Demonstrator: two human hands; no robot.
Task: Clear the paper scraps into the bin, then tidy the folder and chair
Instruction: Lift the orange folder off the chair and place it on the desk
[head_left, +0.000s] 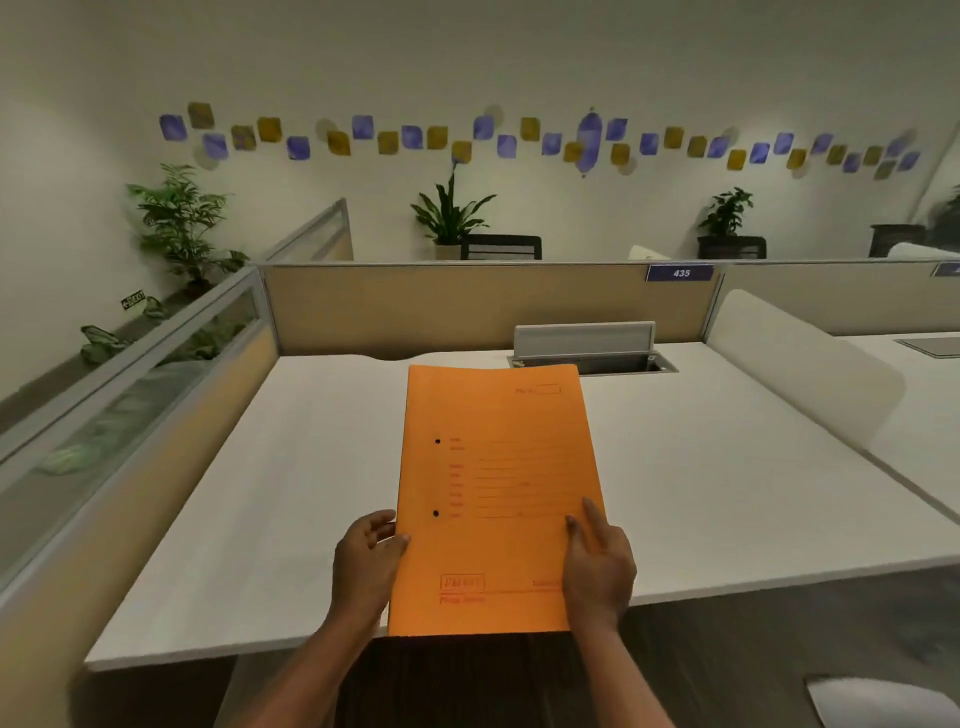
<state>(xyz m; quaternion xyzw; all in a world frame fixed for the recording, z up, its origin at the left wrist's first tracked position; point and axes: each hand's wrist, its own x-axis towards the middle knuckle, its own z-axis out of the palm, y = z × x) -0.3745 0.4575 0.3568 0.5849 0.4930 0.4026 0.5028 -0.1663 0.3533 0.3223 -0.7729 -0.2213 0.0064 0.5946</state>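
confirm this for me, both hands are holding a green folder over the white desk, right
Not quite: the folder is orange, not green. The head view shows the left hand and right hand holding it by its near edges over the white desk.

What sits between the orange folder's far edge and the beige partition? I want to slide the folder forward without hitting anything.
In the head view, the open cable hatch with its raised grey lid lies between the folder and the partition, toward the right; leftward, only bare desk.
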